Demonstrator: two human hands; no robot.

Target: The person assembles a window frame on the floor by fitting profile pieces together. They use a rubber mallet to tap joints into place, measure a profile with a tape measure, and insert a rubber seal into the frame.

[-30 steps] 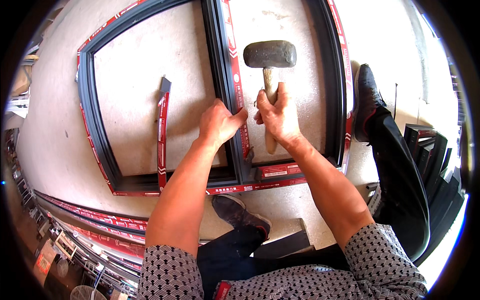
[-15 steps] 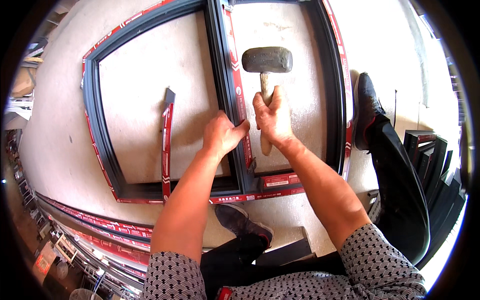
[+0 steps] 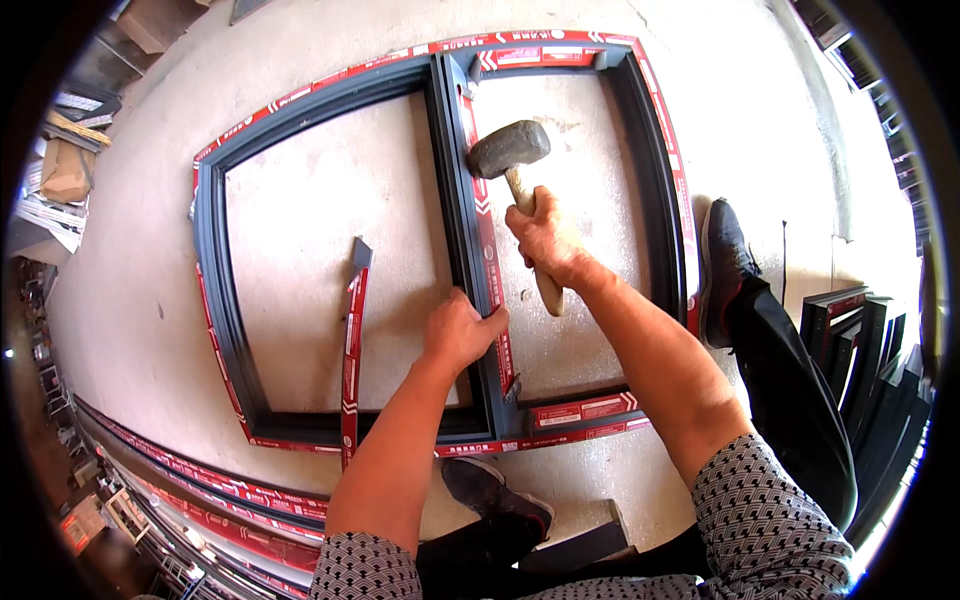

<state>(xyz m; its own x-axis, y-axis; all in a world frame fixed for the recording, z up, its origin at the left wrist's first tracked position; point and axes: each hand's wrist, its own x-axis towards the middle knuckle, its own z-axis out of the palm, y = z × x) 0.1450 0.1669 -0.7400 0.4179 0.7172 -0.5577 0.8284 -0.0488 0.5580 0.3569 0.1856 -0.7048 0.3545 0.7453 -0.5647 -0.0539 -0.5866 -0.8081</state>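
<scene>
In the head view, the right hand (image 3: 548, 240) is closed tight round the wooden handle of a dark-headed mallet (image 3: 510, 150), and the mallet's head leans over the red-taped mullion (image 3: 470, 220); whether it touches, I can't tell! Lower down the same bar, the left hand (image 3: 463, 330) is clamped on the mullion, thumb across the top.

That mullion splits a dark window frame (image 3: 222, 300), red tape along its edges, lying flat on the pale floor (image 3: 340, 160). And look inside the left opening: a loose red-taped strip (image 3: 354, 345) with a dark tip runs down across the near rail, its lower end close to the left forearm. The right forearm cuts over the near right corner, hiding part of it.

Feet now! The right shoe (image 3: 730, 265) is planted just beside the frame's right rail, the left shoe (image 3: 490, 495) just below the near rail, with a dark flat piece (image 3: 585, 545) close by. Dark profiles (image 3: 880, 390) crowd the right flank, long red-taped profiles (image 3: 210, 500) line the lower left, and a cardboard box (image 3: 68, 170) sits far up left.
</scene>
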